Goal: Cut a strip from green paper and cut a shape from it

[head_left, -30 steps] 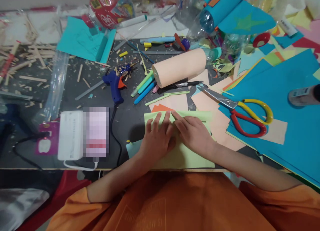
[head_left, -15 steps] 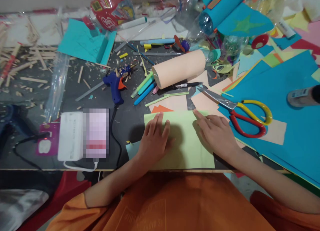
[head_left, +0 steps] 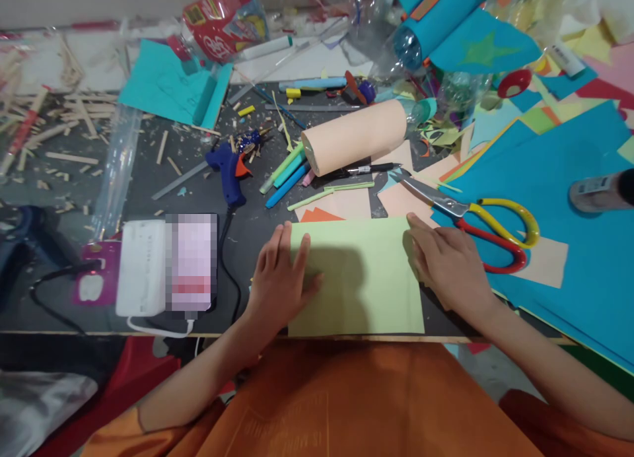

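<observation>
A pale green sheet of paper (head_left: 356, 285) lies flat at the table's front edge, with a shadow across it. My left hand (head_left: 282, 272) rests on its left side, fingers spread, the thumb reaching over the sheet. At the upper right corner, the index finger of my right hand (head_left: 448, 265) is stretched out and touches the paper; its other fingers bend loosely and are partly hidden. Scissors (head_left: 458, 209) with one red and one yellow handle lie just beyond my right hand. Behind the sheet is a peach paper-wrapped tube (head_left: 356, 137), beside several markers (head_left: 287, 183).
A blue glue gun (head_left: 228, 170) and its cord lie left of the paper, near a white power bank (head_left: 142, 269) and a phone (head_left: 193, 265). Large blue sheets (head_left: 564, 179) cover the right side. Wood sticks (head_left: 72, 158) and plastic bottles (head_left: 218, 21) lie farther back.
My left hand has slid left to the sheet's left edge, and my right hand has moved right to its right corner. More of the green paper shows between them.
</observation>
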`<state>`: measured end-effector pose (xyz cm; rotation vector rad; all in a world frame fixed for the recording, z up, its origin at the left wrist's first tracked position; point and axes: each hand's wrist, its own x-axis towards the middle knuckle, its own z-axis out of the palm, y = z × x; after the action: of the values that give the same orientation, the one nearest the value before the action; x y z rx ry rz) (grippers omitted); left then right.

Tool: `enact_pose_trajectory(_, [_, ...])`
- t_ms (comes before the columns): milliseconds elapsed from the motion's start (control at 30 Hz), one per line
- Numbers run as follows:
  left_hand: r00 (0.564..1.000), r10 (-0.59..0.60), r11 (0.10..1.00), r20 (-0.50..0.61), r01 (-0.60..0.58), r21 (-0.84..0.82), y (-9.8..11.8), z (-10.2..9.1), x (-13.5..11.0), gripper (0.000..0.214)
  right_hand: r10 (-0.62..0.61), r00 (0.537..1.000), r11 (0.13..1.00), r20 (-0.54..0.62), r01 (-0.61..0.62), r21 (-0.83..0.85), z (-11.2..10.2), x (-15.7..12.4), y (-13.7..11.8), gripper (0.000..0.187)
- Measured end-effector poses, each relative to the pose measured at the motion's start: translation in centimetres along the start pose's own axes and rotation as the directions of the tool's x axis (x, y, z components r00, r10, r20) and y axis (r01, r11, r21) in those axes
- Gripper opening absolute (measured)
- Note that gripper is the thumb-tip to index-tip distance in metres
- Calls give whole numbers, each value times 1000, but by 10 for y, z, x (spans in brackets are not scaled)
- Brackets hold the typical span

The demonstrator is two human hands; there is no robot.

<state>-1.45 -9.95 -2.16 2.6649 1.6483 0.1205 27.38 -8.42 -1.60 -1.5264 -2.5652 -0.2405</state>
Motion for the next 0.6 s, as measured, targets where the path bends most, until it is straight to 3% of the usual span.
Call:
enact_pose_trajectory(133, [994, 110, 991, -4, -110, -79, 4, -2, 8, 57, -7, 999, 998, 32, 5, 69, 2, 2, 0, 38])
enact_pose_trajectory(333, [953, 285, 953, 102, -271, -131, 25, -5, 38, 58, -107, 992, 991, -59, 112, 74, 8, 28, -27, 30])
enact_pose_trajectory(467, [956, 280, 956, 86, -270, -116, 32, -5, 47, 57, -190, 981, 975, -42, 193, 113, 12, 41, -39, 32])
enact_pose_trajectory(600, [972, 212, 977, 100, -207, -59, 17, -8, 35, 51, -184, 983, 980, -23, 185, 72, 7, 38, -31, 33])
